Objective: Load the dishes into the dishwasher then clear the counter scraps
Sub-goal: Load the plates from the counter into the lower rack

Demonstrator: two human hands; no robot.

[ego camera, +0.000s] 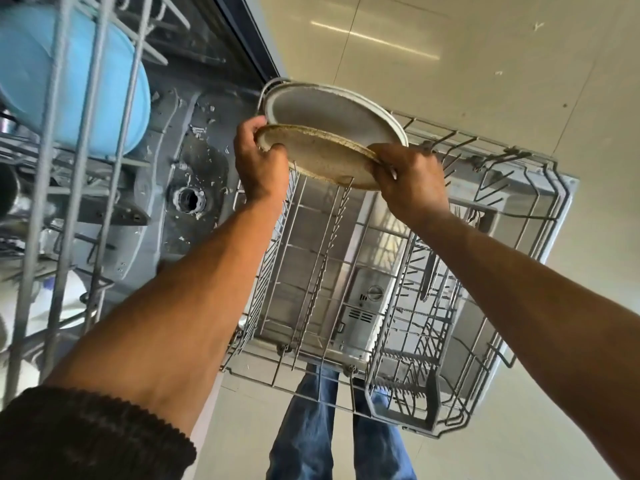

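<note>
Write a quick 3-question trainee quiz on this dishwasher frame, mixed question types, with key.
1. True or false: the speckled beige round plate is held by both the left hand and the right hand.
2. Multiple choice: the white round plate already standing on edge in the grey wire lower rack is
A. in front of the beige plate, nearer the person
B. behind the beige plate, farther from the person
C. lying flat on the floor
3. Fill in: the large rounded dish in the upper rack at the left is coloured ____.

Key: 1 true; 2 B; 3 light blue.
</note>
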